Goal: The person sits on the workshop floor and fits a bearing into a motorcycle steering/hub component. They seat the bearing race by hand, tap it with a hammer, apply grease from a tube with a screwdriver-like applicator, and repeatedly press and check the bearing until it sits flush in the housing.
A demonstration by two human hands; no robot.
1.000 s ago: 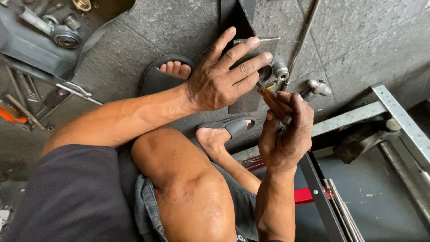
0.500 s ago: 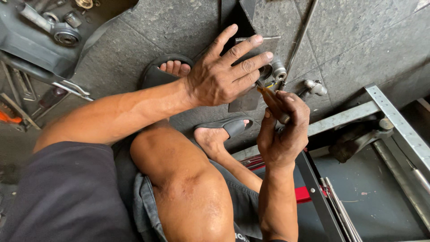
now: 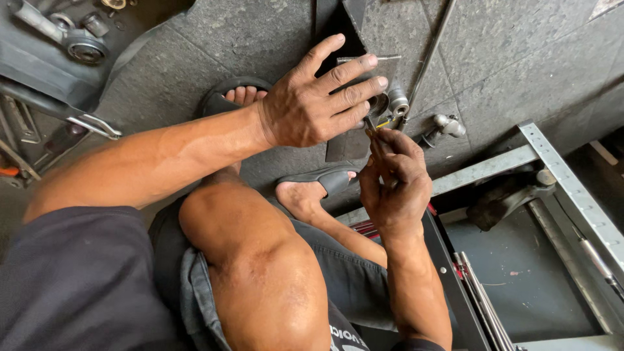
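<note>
Head view: looking down on a person seated low on a workshop floor.
Floor: grey stone slabs [image 3: 520, 58], dusty, with metal parts lying about.
Frame: perforated steel angle frame [image 3: 565, 175] at the right, over a dark tray.
Plate: dark flat metal plate [image 3: 348, 146] on the floor, long axis running away from the person.
Left hand [image 3: 318, 104]: flat, fingers spread, pressing the plate down.
Right hand [image 3: 393, 179]: curled tight round a thin tool [image 3: 372, 130].
Tool: tip points away, towards round metal fittings [image 3: 390, 103] at the plate's right edge; long axis follows the plate.
</note>
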